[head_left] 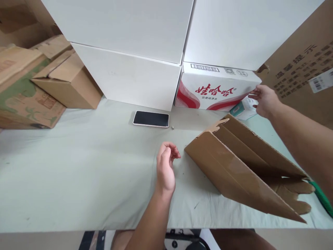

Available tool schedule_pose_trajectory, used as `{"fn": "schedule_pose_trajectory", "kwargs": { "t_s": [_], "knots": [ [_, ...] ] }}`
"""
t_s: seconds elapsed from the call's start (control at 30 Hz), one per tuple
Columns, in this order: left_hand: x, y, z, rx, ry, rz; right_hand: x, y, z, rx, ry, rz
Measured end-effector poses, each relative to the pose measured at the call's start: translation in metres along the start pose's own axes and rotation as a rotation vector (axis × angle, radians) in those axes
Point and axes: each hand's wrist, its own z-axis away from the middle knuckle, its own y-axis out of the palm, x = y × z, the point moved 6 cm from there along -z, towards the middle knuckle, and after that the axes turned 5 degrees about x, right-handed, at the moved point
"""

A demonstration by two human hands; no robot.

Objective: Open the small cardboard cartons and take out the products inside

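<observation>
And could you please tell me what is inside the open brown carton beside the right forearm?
The open brown carton shows inner walls and rounded flaps; its near wall covers the bottom, so anything lying there cannot be seen.

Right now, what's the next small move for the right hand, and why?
I'd probably firm up the right hand's grip on the right end of the red-and-white box: its fingers are already at that corner, though contact is unclear. The left hand holds nothing, beside the open cardboard box.
</observation>
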Motion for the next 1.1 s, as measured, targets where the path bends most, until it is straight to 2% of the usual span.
{"fn": "schedule_pose_trajectory", "kwargs": {
  "t_s": [0.13,0.5,0.57,0.63,0.73,0.8,0.9,0.97,1.0,1.07,1.1],
  "knots": [
    [0.001,0.001,-0.001,0.002,-0.010,-0.001,-0.001,-0.001,0.010,-0.035,0.059,-0.056],
    [0.002,0.001,-0.001,-0.009,0.013,-0.006,0.006,-0.006,0.031,-0.007,0.044,0.006],
    [0.003,-0.001,0.000,-0.011,0.008,-0.007,0.006,-0.010,0.036,-0.028,0.041,0.003],
    [0.002,-0.003,0.002,-0.011,0.001,-0.014,0.001,-0.021,0.053,-0.065,0.032,-0.010],
    [-0.002,-0.005,0.004,0.001,-0.005,-0.025,-0.016,-0.050,0.112,-0.101,-0.060,-0.053],
    [-0.006,-0.007,0.005,0.006,-0.003,-0.022,-0.025,-0.074,0.174,-0.080,-0.317,-0.135],
    [-0.011,-0.008,0.007,0.006,0.004,-0.002,-0.036,-0.098,0.275,0.061,-0.692,-0.094],
    [-0.012,-0.008,0.008,0.011,0.007,0.011,-0.040,-0.098,0.326,0.126,-0.838,0.213],
    [-0.012,-0.007,0.009,0.016,0.010,0.017,-0.041,-0.093,0.343,0.148,-0.880,0.391],
    [-0.011,-0.005,0.011,0.029,0.019,0.020,-0.040,-0.082,0.359,0.150,-0.940,0.667],
    [-0.010,-0.003,0.012,0.040,0.024,0.017,-0.037,-0.078,0.362,0.129,-0.971,0.734]
  ]
}}
